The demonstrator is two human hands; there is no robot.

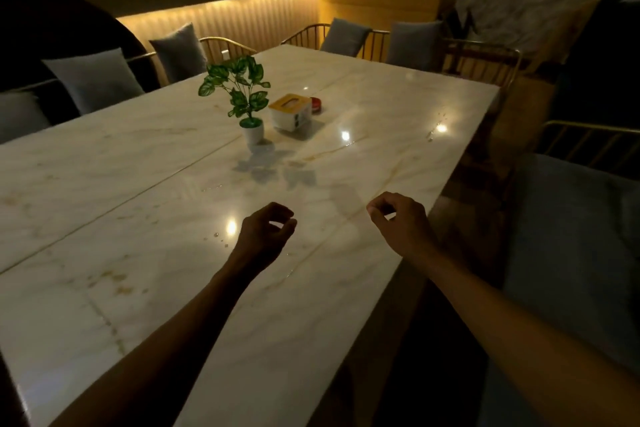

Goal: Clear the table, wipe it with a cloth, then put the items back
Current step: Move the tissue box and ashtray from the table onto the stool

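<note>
A long white marble table [138,184] fills the view. At its middle stands a small green plant in a white pot [252,130]. Just right of it sits a white tissue box with a wooden lid [290,112], and behind that a small red round dish [316,104]. My left hand [265,230] hovers over the near part of the table, fingers loosely curled, holding nothing. My right hand [398,218] hovers near the table's right edge, fingers also curled and empty. Both hands are well short of the three items. No cloth is in view.
Water drops and smears lie on the table near my left hand [218,236] and at the far right [438,125]. Chairs with grey cushions [93,80] line the left and far sides. A cushioned seat [571,236] stands at the right.
</note>
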